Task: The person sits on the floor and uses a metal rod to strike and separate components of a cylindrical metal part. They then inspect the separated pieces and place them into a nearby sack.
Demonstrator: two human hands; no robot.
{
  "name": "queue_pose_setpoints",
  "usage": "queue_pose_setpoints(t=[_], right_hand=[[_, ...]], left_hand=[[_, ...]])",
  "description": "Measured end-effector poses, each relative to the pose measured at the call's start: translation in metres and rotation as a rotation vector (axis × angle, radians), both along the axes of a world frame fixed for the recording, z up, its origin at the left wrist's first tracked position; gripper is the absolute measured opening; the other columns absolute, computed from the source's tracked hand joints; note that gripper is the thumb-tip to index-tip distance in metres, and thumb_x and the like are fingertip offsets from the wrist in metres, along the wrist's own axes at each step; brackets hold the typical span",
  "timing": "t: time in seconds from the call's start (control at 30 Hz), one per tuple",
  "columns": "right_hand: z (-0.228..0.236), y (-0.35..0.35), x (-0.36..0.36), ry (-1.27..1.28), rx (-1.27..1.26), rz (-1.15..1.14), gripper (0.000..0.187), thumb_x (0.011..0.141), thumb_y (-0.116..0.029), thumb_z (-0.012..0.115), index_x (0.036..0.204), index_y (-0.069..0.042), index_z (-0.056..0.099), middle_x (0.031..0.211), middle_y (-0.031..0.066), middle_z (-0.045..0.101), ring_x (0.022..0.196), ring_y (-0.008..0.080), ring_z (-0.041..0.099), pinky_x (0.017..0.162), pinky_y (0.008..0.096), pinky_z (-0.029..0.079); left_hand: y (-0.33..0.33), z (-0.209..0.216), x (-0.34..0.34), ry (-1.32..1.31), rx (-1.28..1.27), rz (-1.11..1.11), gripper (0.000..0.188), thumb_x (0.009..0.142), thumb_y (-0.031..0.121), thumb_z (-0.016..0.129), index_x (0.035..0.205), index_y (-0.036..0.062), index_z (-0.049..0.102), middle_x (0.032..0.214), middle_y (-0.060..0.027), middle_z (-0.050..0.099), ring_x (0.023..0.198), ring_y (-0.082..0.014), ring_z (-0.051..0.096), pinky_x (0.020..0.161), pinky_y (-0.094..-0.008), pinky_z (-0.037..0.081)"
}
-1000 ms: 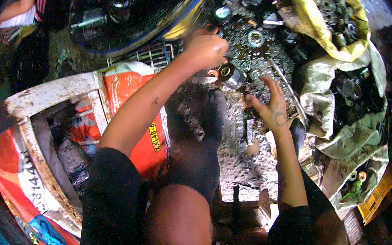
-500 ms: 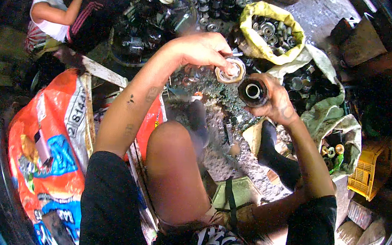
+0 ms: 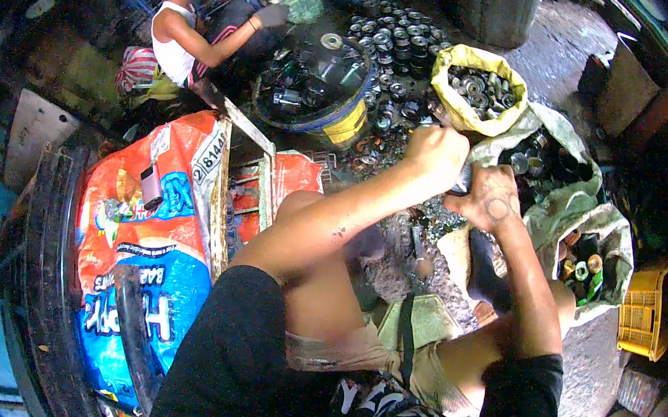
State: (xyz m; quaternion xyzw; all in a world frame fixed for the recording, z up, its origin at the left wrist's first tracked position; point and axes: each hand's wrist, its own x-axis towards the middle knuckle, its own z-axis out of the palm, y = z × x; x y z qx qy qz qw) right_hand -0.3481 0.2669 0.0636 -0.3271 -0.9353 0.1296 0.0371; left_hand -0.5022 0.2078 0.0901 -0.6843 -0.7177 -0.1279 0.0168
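Both of my hands meet in front of me, over the littered ground. My right hand (image 3: 490,198) is wrapped round a dark cylindrical part (image 3: 462,179); only a narrow greyish strip of it shows between the hands. Pressed close to its top is my left hand (image 3: 436,156), closed in a fist. What the left fingers hold is hidden, and the pale ring seen earlier is not visible. Just beyond lies a yellow-rimmed sack (image 3: 475,122) filled with metal parts. Right of my right hand, a whitish sack (image 3: 549,182) holds dark round pieces.
A tub (image 3: 346,123) of dark liquid and parts stands ahead left, beside piled metal cups (image 3: 394,46). Another person (image 3: 179,34) sits far left. Another sack (image 3: 615,232) and a yellow crate (image 3: 642,314) are right; an orange-and-blue sack (image 3: 144,245) lies left.
My left hand has moved right and closed against the cylinder in my right hand. The pale ring and the cylinder's open end have gone out of sight. The view has shifted; the other person's arms are lower.
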Motion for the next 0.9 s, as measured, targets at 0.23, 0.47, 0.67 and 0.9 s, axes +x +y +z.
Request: queue_pose_setpoints(t=[0.23,0.47,0.67,0.9], right_hand=[[0.014,0.021,0.037,0.761,-0.496,0.3,0.059,0.062,-0.034,0.083,0.107,-0.003,0.062,0.096,0.016,0.068,0.092,0.0328,0.066,0.085,0.0417,0.051],[0.019,0.031,0.053,0.19,-0.087,0.122,0.063,0.06,-0.047,0.075,0.097,0.001,0.061,0.085,0.0233,0.067,0.089,0.0403,0.065,0.09,0.044,0.046],[-0.012,0.042,0.065,0.231,-0.089,0.05,0.064,0.06,-0.049,0.075,0.095,0.002,0.061,0.087,0.0245,0.067,0.092,0.0406,0.064,0.091,0.0459,0.045],[-0.003,0.058,0.077,0.885,-0.635,0.234,0.063,0.063,-0.039,0.082,0.11,-0.003,0.063,0.091,0.0135,0.07,0.087,0.0283,0.068,0.08,0.0391,0.052]], left_hand=[[0.003,0.024,-0.079,-1.385,-0.457,-0.125,0.029,0.081,0.016,0.076,0.102,-0.0018,0.068,0.094,-0.0078,0.071,0.082,-0.0156,0.067,0.078,-0.0287,0.054],[0.018,-0.001,-0.051,-0.721,-0.303,-0.097,0.015,0.084,0.015,0.074,0.078,0.0017,0.071,0.071,-0.001,0.069,0.065,-0.0092,0.063,0.059,-0.0293,0.049],[0.048,-0.004,0.006,-0.395,-0.188,-0.105,0.02,0.08,0.019,0.073,0.075,0.0006,0.067,0.065,-0.0107,0.065,0.054,-0.0178,0.058,0.054,-0.0347,0.047],[0.051,-0.026,-0.026,-2.074,-0.353,-0.343,0.03,0.086,0.005,0.069,0.114,-0.0024,0.064,0.108,-0.0123,0.07,0.093,-0.0176,0.068,0.085,-0.0314,0.055]])
